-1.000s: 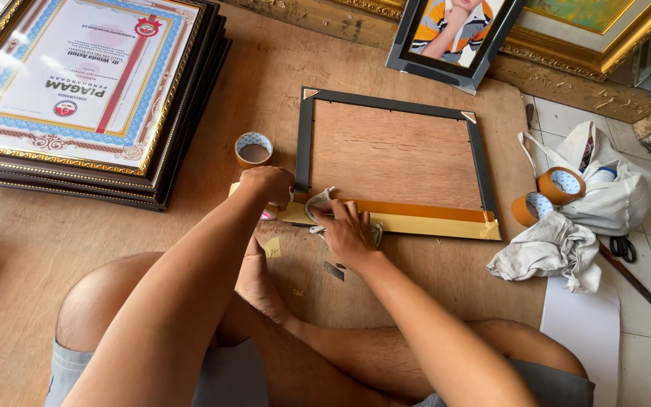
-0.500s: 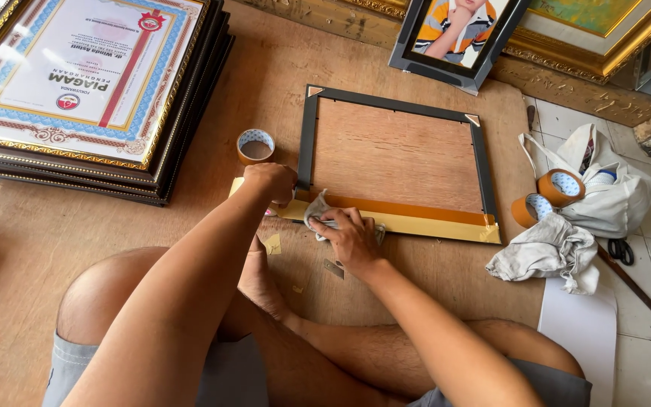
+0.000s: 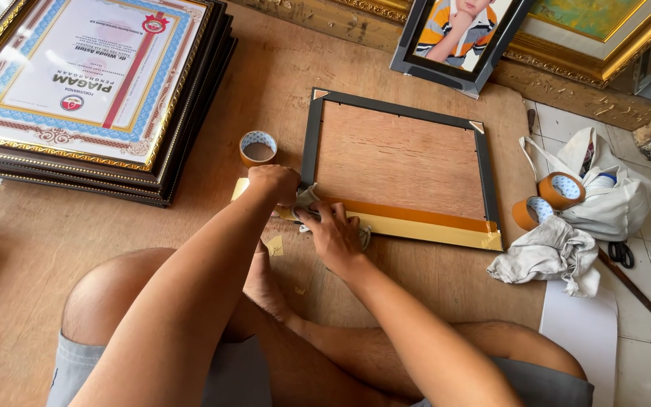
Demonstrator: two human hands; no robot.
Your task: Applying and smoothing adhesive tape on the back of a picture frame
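The left hand (image 3: 274,183) is pressing down as a closed fist on the near-left corner of the frame (image 3: 310,143), where the tape (image 3: 408,220) begins; what it is gripping, if anything, I cannot tell. The right hand (image 3: 335,234) is lying just right of it, fingers curled over a crumpled cloth (image 3: 307,200) and pushing it onto the tape. Over the last second the right hand is barely shifting, working the same spot near the left end, while the left hand is staying put, so the rubbing-down looks to be only starting at this end, and the long run of tape to the right is not yet being pressed.

The frame is lying face down on the wooden board (image 3: 54,249), its brown backing up, with the orange and yellow tape running along its near edge out to the right corner. A tape roll (image 3: 258,147) is sitting just left of the frame. Far left, a stack of framed certificates (image 3: 92,90) is resting; to the right, more rolls (image 3: 559,190) are sitting against a white bag (image 3: 627,203), a rag (image 3: 548,256) and scissors (image 3: 621,252) nearby
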